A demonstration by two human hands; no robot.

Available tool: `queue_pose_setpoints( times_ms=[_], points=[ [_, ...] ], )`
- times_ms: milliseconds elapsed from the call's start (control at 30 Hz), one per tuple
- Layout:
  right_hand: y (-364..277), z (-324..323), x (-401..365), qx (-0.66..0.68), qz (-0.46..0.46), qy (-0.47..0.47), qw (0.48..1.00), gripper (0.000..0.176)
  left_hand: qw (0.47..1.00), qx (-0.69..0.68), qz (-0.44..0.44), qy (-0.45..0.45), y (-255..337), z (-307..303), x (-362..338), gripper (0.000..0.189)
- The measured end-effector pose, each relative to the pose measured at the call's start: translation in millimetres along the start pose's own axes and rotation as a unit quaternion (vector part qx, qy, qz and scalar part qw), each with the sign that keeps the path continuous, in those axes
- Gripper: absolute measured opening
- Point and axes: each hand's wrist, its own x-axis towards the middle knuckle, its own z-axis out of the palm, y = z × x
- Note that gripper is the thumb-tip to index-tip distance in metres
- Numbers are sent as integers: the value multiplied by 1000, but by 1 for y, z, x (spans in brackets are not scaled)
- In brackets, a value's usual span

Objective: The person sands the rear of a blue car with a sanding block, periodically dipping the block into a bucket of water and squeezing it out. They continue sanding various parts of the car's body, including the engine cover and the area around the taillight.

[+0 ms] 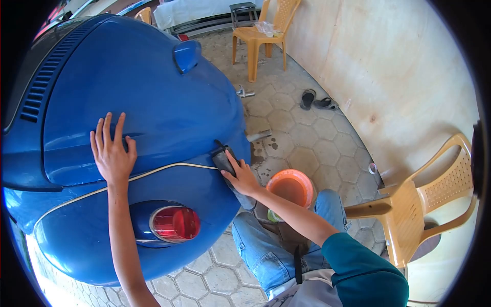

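My left hand (113, 153) lies with spread fingers on the rear lid of a blue car (153, 102), holding nothing. Below it, a cream-coloured strip (153, 170) runs along the seam of the fender. At the car's lower rear edge, my right hand (240, 176) holds a long dark grey bumper part (225, 165), its fingers along the top and right side. A red tail light (175, 223) sits on the fender between my arms. The underside of my right palm is hidden.
An orange bucket (290, 188) of murky water stands beside my knees. A yellow chair (409, 220) is at the right, another (263, 33) at the top. Black sandals (308, 99) lie near the wall (388, 77). Metal pipes (259, 135) stick out from the car.
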Motion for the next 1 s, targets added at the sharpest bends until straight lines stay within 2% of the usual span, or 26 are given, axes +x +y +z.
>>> queue_pose_setpoints(
  times_ms=[100,133,200,267,300,333,367,433,500,567,633,667,733,800,900,1000],
  points=[
    [33,-46,-10,113,27,-30,993,77,1000,21,13,0,0,7,-1,58],
    [78,-42,-7,178,-60,52,981,80,999,32,16,-1,1,7,-2,58],
    [115,-86,-38,324,67,47,942,80,999,43,17,-7,1,10,-1,55],
    [144,-136,-74,455,200,37,867,79,992,57,-18,-108,24,-7,10,52],
    [162,-152,-85,473,225,68,849,75,984,66,-36,-162,36,-18,15,51],
    [180,-163,-97,489,252,95,830,71,977,-7,-43,-211,56,-39,27,46],
    [195,-170,-110,503,280,119,809,70,955,-19,-54,-291,80,-51,34,44],
    [228,-175,-123,612,314,125,715,62,898,-40,-80,-431,131,-73,49,42],
    [250,-164,-131,695,325,139,626,59,936,-161,-9,-313,206,-85,24,37],
    [265,-151,-140,752,315,166,555,57,881,-365,25,-299,285,-78,-12,29],
    [283,-148,-145,749,301,112,580,58,761,-508,62,-399,365,-53,-59,30],
    [290,-146,-149,745,295,85,592,58,736,-523,78,-423,403,-36,-90,27],
    [286,-152,-147,758,289,116,573,57,652,-551,76,-515,475,19,-160,22],
    [265,-165,-153,749,305,151,568,56,636,-494,128,-580,523,50,-207,26],
    [266,-162,-167,732,362,145,559,55,646,-404,186,-621,580,96,-262,35],
    [249,-175,-179,713,363,141,583,56,670,-344,156,-639,611,140,-312,48]
  ],
)
